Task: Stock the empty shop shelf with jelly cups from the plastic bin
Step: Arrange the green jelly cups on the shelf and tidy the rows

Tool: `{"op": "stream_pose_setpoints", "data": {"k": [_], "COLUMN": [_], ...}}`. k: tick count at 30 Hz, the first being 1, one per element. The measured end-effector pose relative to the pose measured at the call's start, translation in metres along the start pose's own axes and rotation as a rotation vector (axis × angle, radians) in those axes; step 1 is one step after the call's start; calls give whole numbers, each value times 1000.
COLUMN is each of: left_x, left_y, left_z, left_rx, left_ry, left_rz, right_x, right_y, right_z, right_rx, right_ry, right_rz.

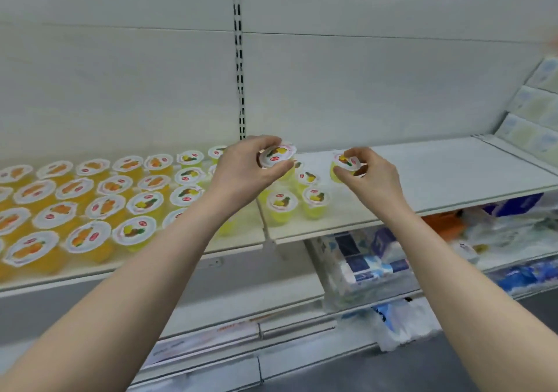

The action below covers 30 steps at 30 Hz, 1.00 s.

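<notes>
- The left hand (241,168) pinches the left cup (277,153) by its lid rim, with the fingers curled over the far side and the thumb on the near side. The lid tilts toward the camera, above the seam between the two shelf boards.
- The right hand (371,177) holds the right cup (344,163) in its fingertips, at 3 o'clock of the left cup. I cannot tell whether its base touches the shelf (437,174).
- Likely slip: a rim-only pinch on a tilted cup can let it swing or drop. A fall would land on the small group of cups (314,201) standing at 6 o'clock, just beneath that hand, and could knock them over.
- Likely knock: the left forearm crosses over the packed rows (105,198) at 9 o'clock, so lowering the wrist could sweep the nearest lids.
- Crowding: the two hands work near each other, and a sideways move by either could bump the other's cup.
- Edge: the shelf's front lip (392,213) lies at 6 o'clock of the right hand. A cup set too near it could tip onto the wrapped packs (362,265) below.
- Open room: bare board runs from the right cup toward 3 o'clock, up to the stacked packs (537,101), and back toward 12 o'clock to the rear wall.
- The slotted upright (238,59) at 12 o'clock of the left hand bounds the reach there.
- The plastic bin is not in view.
</notes>
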State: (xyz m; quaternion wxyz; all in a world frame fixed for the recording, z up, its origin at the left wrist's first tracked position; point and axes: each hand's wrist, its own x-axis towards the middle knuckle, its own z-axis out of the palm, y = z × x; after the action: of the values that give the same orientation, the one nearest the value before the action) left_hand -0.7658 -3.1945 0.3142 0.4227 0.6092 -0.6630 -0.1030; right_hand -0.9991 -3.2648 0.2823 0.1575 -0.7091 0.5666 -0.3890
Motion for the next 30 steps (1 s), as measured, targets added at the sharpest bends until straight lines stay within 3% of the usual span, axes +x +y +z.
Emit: {"op": "stream_pose_setpoints", "data": {"k": [7, 14, 30], "left_x": [24, 39, 68], "left_y": [3, 6, 10], "left_z": [19, 26, 60], "left_rx": [144, 250, 218], "left_ry": [61, 65, 66], "left_rz": [-133, -195, -175], "right_x": [73, 119, 143], "right_y": [29, 38, 65], "right_z": [39, 69, 77], "right_rx": [11, -53, -48], "right_ry": [-227, -289, -414], "right_rz": [-23, -93, -264]}}
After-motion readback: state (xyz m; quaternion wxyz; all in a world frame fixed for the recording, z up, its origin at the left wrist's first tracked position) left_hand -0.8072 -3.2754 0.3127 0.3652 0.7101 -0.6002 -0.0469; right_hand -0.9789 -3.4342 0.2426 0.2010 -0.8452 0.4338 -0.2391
